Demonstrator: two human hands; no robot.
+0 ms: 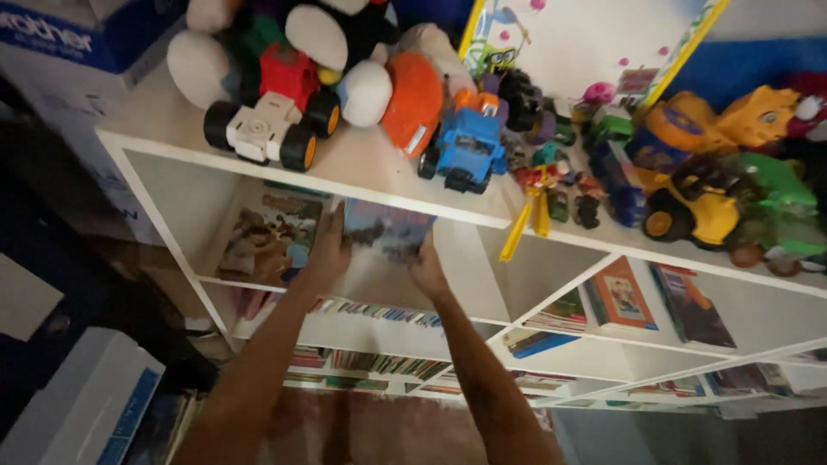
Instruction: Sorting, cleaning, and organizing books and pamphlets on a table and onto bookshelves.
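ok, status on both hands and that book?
Left hand and right hand both gripping a picture book, upright in the top cubby of the white shelf. Another book stands left of it.

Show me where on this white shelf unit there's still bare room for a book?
The compartment right of the book both hands hold, left hand and right hand, looks bare. A strip of shelf top left of the white toy truck is free. The top's right end, around the yellow truck, is crowded.
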